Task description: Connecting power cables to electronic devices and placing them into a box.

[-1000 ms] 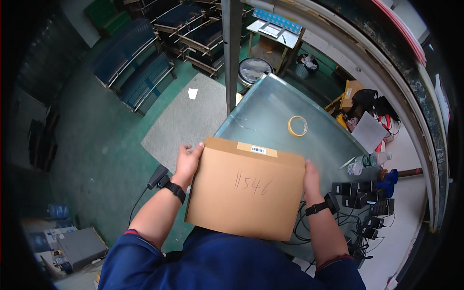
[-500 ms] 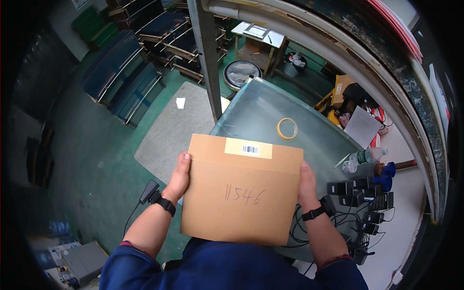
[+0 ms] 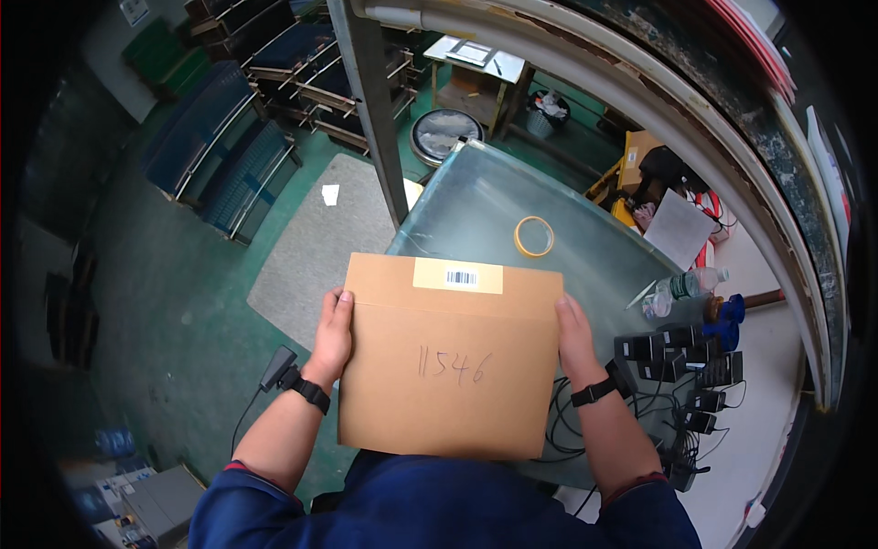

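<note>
A flat brown cardboard envelope (image 3: 448, 403) is held up in front of my body, its broad side facing me. Near its top edge sits a pale yellow label with a barcode, and handwriting marks its middle. My left hand (image 3: 332, 334) grips the left edge, thumb on the front and the other fingers mostly hidden behind. On the opposite edge my right hand (image 3: 574, 337) holds it too, with its fingertips partly out of sight. Each wrist wears a black strap with a small device. Beyond the envelope, a yellow tape roll (image 3: 534, 236) lies on the glass-topped table (image 3: 466, 201).
Plastic bottles (image 3: 686, 285) and several black adapters (image 3: 681, 352) with tangled cables stand at the table's right. A metal post (image 3: 370, 110) rises at its far left corner. Blue racks (image 3: 229, 156) and a grey mat (image 3: 311, 229) are on the floor to the left.
Both hands still hold the envelope, which sits slightly further left in view. The surroundings have shifted a little left and up too. The right hand's fingers show more at the edge.
</note>
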`<state>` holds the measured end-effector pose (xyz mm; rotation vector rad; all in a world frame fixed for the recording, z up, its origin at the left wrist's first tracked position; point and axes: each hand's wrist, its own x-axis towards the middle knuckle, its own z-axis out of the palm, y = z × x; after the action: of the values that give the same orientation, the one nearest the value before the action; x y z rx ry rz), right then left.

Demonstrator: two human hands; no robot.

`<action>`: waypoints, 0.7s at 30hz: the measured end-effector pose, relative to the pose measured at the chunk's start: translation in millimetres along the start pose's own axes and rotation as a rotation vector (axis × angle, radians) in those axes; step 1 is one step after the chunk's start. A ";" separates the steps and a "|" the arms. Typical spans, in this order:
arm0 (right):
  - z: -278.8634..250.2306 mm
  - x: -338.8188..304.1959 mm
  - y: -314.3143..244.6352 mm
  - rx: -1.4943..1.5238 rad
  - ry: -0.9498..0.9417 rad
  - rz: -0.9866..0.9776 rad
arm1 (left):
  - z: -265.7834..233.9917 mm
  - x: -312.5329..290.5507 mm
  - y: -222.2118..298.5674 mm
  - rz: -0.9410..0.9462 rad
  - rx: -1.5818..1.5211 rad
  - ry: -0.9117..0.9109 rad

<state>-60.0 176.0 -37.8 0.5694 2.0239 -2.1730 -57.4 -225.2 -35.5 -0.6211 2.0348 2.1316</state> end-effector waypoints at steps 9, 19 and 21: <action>-14.7 20.6 -24.5 -0.070 -0.154 0.250 | -4.5 5.4 -4.2 0.012 0.020 0.006; -20.2 21.0 -41.8 -0.041 -0.197 0.256 | 0.4 -1.3 12.8 -0.033 0.005 -0.005; -20.9 21.6 -42.4 -0.048 -0.213 0.270 | -1.8 -0.4 12.2 -0.045 0.020 -0.016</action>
<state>-90.2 204.4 -6.4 0.5439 1.7709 -1.9339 -61.2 -227.8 -24.1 -0.6391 2.0120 2.0815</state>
